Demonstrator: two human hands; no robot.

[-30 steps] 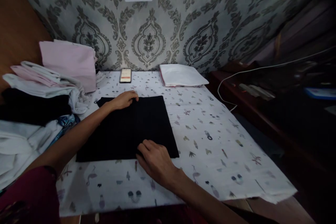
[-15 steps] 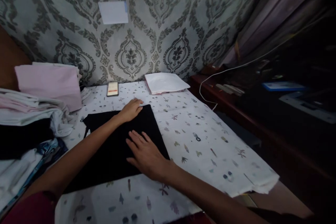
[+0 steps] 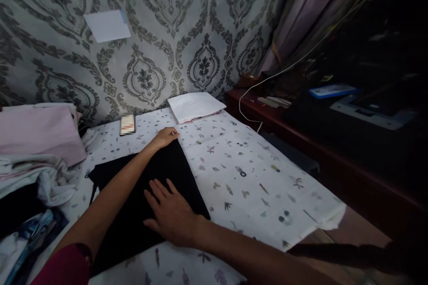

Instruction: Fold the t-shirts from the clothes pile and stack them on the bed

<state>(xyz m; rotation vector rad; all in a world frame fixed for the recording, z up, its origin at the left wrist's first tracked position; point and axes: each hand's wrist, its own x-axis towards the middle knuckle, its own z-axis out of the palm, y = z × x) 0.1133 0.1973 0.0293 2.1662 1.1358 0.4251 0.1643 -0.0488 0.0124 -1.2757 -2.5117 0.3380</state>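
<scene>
A black folded cloth (image 3: 140, 213) lies on the patterned white sheet (image 3: 254, 196); its kind of garment does not show. My left hand (image 3: 167, 137) is at the cloth's far right corner, with thumb and fingers pinched together on the edge. Flat on the middle of the cloth rests my right hand (image 3: 172, 213), fingers stretched out and slightly apart. My left forearm crosses over the cloth and hides part of it.
Piled clothes (image 3: 40, 178) stand to the left, a pink folded cloth (image 3: 40, 131) among them. Near the wall lie a phone (image 3: 127, 124) and a white folded piece (image 3: 197, 106). A white cable (image 3: 284, 73) runs over a dark red desk (image 3: 301, 156) at right.
My view has turned to the right, so the scene sits further left. My left hand's fingers, spread on the cloth's far edge before, have closed at its corner. My right hand stays flat.
</scene>
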